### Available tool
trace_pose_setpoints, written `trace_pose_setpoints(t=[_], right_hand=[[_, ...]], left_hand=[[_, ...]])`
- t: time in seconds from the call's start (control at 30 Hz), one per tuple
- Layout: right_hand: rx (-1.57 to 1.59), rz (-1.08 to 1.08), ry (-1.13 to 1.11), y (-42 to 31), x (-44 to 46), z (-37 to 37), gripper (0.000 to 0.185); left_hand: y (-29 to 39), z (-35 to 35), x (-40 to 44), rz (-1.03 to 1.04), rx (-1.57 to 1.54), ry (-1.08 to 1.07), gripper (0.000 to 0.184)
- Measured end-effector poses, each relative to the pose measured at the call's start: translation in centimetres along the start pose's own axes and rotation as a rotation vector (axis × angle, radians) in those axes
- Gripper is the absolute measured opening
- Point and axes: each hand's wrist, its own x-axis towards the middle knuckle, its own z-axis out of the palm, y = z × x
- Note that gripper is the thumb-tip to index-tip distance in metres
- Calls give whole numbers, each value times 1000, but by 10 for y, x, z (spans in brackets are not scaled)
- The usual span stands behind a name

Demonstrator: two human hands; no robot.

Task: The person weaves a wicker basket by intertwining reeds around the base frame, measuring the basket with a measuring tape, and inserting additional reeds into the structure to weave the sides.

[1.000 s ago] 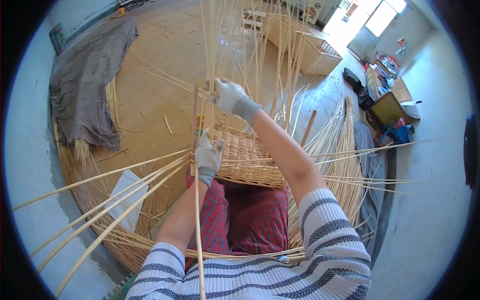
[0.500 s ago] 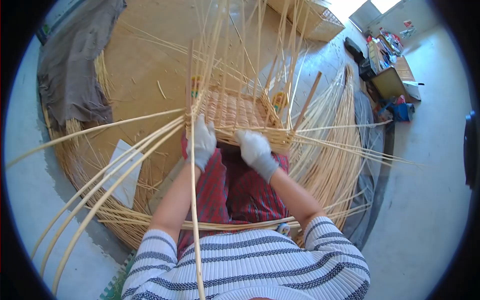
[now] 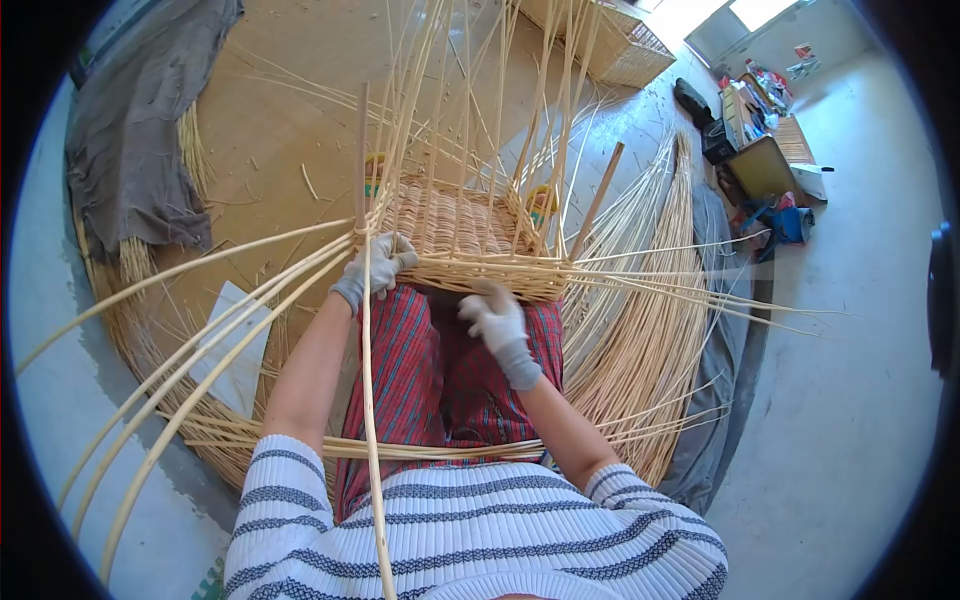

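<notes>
A partly woven wicker basket (image 3: 450, 215) rests in front of my knees, its low walls woven and its long stakes standing up. My left hand (image 3: 378, 265), in a pale glove, is closed on the basket's near left corner, by a thick upright stick (image 3: 361, 150). Several pale rods (image 3: 270, 290) run out leftward from that corner, and one long rod (image 3: 370, 420) passes down across my body. Below the near wall is my right hand (image 3: 495, 312), also gloved, slightly blurred, with its fingers apart and nothing visible in them.
A fanned bundle of wicker rods (image 3: 630, 350) lies on the right. Grey cloth (image 3: 150, 120) covers more rods on the left. A finished-looking wicker box (image 3: 620, 50) stands at the back, and a small cabinet (image 3: 765, 165) with clutter is at the far right. Rods cross my lap.
My right hand has come off the near wall and dropped slightly below it. The left hand has shifted leftward around the corner. The whole view has shifted a little.
</notes>
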Motion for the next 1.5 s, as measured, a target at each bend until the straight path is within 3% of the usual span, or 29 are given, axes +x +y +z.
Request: trace_pose_setpoints(t=[0.07, 0.1, 0.17, 0.23, 0.37, 0.4, 0.47, 0.5, 0.53, 0.57, 0.63, 0.7, 0.8, 0.87, 0.97, 1.07, 1.1, 1.13, 1.2, 1.23, 1.27, 1.3, 1.33, 1.37, 1.4, 1.47, 1.5], right_hand=[[307, -581, 235, 2, 26, -16, 35], [239, -624, 266, -7, 40, -16, 36], [256, -627, 104, -28, 62, 4, 36], [-136, -622, 16, -75, 92, 32, 32], [-1008, -1153, 46, -143, 146, 115, 71], [-1004, -1147, 37, -141, 154, 118, 71], [-548, -1121, 100, -144, 168, 122, 79], [9, -685, -200, -144, 150, 114, 73], [60, -723, -144, -127, 142, 96, 62], [119, -752, -85, -103, 135, 79, 52], [-69, -693, 229, -57, 97, 55, 27], [244, -868, 188, -14, 83, 48, 27], [23, -872, 254, 9, 75, 30, 24], [127, -894, 214, 8, 81, 35, 23], [147, -829, 268, 13, 80, 38, 22], [166, -770, 320, 8, 72, 55, 22], [935, -537, -59, 17, 66, 74, 21], [938, -538, -47, 18, 61, 68, 21], [239, -733, 271, 6, 60, 58, 14], [436, -568, 42, 6, 81, 24, 12], [462, -402, 33, -15, 65, 8, 10], [145, -496, 156, -9, 65, -15, 12], [271, -454, 314, -16, 60, -30, 18], [499, -397, 468, -23, 54, -50, 24], [511, -408, 486, -30, 54, -60, 24], [422, -352, 475, -24, 36, -76, 27], [367, -381, 410, -46, 20, -71, 27]], left_hand=[[3, 0, 2, -8, 19, 6, 20], [-5, 4, 5, -10, -24, 46, 18], [-17, 13, 10, -38, -47, 133, 17], [-3, 20, 7, -72, -71, 202, 19], [-26, 34, 31, -87, -326, 371, 27], [-27, 36, 29, -87, -455, 394, 28], [-27, 28, 33, -45, -381, 402, 26], [-30, 24, 37, -51, -305, 352, 31], [-38, 28, 38, -74, -231, 294, 35], [-31, 29, 34, -94, -201, 315, 28], [-39, 32, 33, -73, -223, 303, 24], [-28, 29, 23, -36, -338, 273, 17], [-29, 34, 27, -19, -334, 335, 17], [-27, 28, 29, -14, -413, 300, 26], [-11, 36, 17, -62, -194, 393, 49], [3, 44, 21, -152, -189, 516, 48], [9, 45, 19, -198, -146, 546, 48], [7, 49, 18, -201, -140, 536, 48], [10, 42, 16, -170, -84, 531, 49], [9, 45, 15, -142, -90, 528, 44], [-2, 49, 16, -55, -152, 540, 41], [-9, 47, 15, 39, -207, 546, 38], [1, 54, 4, 81, -267, 580, 39], [-19, 64, 12, 528, 46, 809, 45], [-6, 64, 17, 543, 50, 789, 45], [13, 78, 10, 805, 528, 647, 53], [46, 79, 8, 44, 164, 118, 48]])
